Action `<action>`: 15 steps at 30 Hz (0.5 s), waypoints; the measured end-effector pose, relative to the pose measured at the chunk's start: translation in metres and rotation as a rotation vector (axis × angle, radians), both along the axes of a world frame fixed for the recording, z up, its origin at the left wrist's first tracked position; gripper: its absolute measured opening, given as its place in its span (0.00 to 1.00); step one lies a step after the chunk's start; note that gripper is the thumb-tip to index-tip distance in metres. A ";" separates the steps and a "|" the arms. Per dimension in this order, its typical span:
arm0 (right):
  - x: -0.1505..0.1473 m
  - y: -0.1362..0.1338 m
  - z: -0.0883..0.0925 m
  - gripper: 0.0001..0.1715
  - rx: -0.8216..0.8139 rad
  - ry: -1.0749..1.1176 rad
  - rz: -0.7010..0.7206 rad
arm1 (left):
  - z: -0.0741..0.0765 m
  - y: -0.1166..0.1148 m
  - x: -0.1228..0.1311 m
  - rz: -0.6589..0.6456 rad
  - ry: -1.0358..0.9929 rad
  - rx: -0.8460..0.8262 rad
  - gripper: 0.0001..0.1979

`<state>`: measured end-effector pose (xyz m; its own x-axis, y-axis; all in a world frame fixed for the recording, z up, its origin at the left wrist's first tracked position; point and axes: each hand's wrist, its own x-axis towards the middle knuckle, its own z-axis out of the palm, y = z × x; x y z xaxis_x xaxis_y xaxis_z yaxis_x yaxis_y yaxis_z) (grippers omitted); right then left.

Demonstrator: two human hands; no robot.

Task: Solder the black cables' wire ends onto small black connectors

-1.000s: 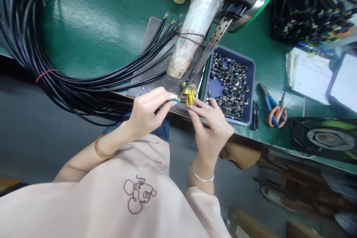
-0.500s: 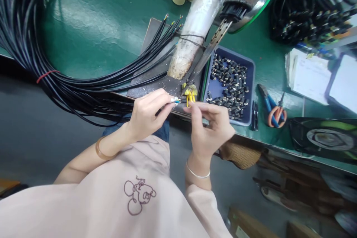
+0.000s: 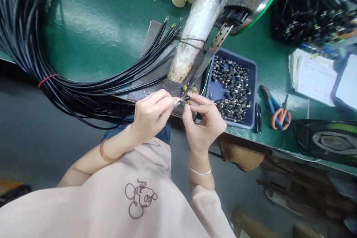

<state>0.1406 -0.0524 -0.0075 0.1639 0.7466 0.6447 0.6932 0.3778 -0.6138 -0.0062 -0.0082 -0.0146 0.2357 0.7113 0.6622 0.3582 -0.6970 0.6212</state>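
My left hand (image 3: 153, 114) is closed in a pinch around the end of a black cable, its thin coloured wires (image 3: 180, 100) sticking out past the fingertips. Facing it, my right hand (image 3: 205, 121) pinches a small black connector (image 3: 187, 98) between thumb and forefinger, right at the wire ends. Whether wires and connector touch is too small to tell. Just above the fingers, the soldering iron (image 3: 215, 42) slants down to a yellow piece (image 3: 192, 90), which my right fingers partly cover.
A bundle of black cables (image 3: 92, 86) curves in from the left, tied with red. A foil-wrapped duct (image 3: 189, 33) hangs over a grey board (image 3: 149, 41). On the right are a blue tray (image 3: 255, 93) of black connectors, pliers (image 3: 267, 98), orange-handled cutters (image 3: 281, 118) and papers (image 3: 315, 78).
My right hand has shifted slightly up and left, closer to the wires. The yellow forked piece seen by its fingers is now mostly hidden, and a black connector shows there. The left hand keeps its pinch.
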 end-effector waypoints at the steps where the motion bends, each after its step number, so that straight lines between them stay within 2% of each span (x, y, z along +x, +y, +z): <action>1: 0.000 0.001 0.001 0.08 0.005 -0.005 0.003 | 0.000 0.000 0.000 0.002 -0.003 0.004 0.07; 8: 0.001 0.007 0.009 0.06 0.047 -0.134 -0.035 | -0.003 0.003 0.000 0.013 0.003 0.066 0.06; 15: 0.003 0.007 0.008 0.07 0.099 -0.223 -0.035 | -0.008 0.003 0.001 0.012 -0.027 0.086 0.06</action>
